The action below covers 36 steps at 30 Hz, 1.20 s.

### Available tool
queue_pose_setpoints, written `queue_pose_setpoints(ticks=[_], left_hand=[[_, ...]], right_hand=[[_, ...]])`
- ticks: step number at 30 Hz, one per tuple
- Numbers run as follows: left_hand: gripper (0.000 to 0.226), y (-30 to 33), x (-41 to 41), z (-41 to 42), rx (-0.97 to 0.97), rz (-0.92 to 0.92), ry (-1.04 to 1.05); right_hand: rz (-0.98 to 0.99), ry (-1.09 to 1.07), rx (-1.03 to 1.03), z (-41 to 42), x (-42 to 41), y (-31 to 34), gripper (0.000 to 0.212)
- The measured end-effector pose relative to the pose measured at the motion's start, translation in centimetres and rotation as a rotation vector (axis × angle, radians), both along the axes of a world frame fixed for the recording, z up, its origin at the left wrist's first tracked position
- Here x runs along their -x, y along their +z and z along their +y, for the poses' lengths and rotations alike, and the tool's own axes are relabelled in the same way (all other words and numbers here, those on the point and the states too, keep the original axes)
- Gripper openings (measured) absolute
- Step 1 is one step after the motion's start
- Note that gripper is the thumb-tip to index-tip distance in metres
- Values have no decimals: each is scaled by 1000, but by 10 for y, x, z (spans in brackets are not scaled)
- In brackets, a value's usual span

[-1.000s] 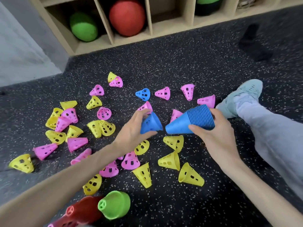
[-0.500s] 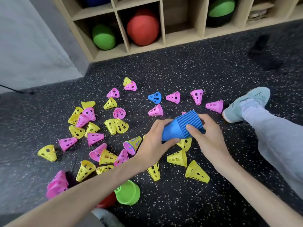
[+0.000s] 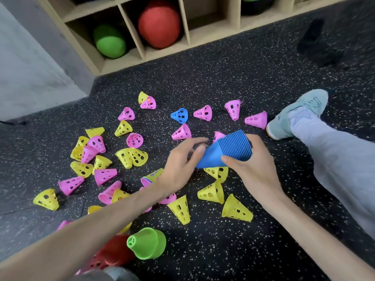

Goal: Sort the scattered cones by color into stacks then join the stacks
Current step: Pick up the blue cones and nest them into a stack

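Observation:
A stack of blue cones [image 3: 227, 152] lies sideways above the floor, narrow end to the left. My right hand [image 3: 253, 169] grips its wide ribbed end. My left hand [image 3: 180, 165] is at the narrow end with its fingers loosely spread and blurred, the thumb just touching the tip. One blue cone [image 3: 179, 116] lies alone on the floor beyond the hands. Several pink cones [image 3: 105, 175] and yellow cones [image 3: 236, 209] are scattered around and under my arms. A green stack [image 3: 147, 243] and a red stack [image 3: 115, 252] lie near my left forearm.
A wooden shelf unit [image 3: 186, 19] at the back holds a red ball [image 3: 159, 23] and a green ball [image 3: 110, 41]. My leg and a light shoe [image 3: 298, 112] stretch in from the right. A dark object [image 3: 316, 43] lies on the speckled floor [image 3: 233, 82] at far right.
My left hand brought a single blue cone onto the narrow end of the stack, and its fingers have now loosened. The stack has stayed in my right hand.

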<state>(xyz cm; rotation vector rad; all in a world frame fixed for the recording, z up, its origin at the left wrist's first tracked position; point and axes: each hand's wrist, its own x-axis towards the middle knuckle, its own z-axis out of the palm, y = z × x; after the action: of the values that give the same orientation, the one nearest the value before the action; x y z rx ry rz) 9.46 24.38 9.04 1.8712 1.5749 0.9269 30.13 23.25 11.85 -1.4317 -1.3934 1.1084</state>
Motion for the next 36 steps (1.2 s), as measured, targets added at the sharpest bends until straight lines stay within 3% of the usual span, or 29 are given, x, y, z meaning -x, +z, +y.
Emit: queue_pose_setpoints(ticks=[2, 8, 11, 26, 32, 36], left_hand=[[36, -5, 8, 26, 58, 9, 62], [53, -53, 58, 122, 258, 479, 128], [57, -68, 69, 150, 339, 594, 180], [69, -106, 74, 236, 579, 593, 311], [75, -109, 87, 233, 434, 557, 318], [83, -92, 85, 211, 228, 533, 268]], right_hand=[[21, -35, 19, 3, -5, -6, 45], [78, -42, 105, 15, -12, -21, 40], [108, -58, 152, 20, -13, -29, 39], [82, -107, 266, 30, -16, -48, 45], [67, -118, 266, 29, -15, -47, 46], [85, -82, 224, 26, -13, -37, 43]])
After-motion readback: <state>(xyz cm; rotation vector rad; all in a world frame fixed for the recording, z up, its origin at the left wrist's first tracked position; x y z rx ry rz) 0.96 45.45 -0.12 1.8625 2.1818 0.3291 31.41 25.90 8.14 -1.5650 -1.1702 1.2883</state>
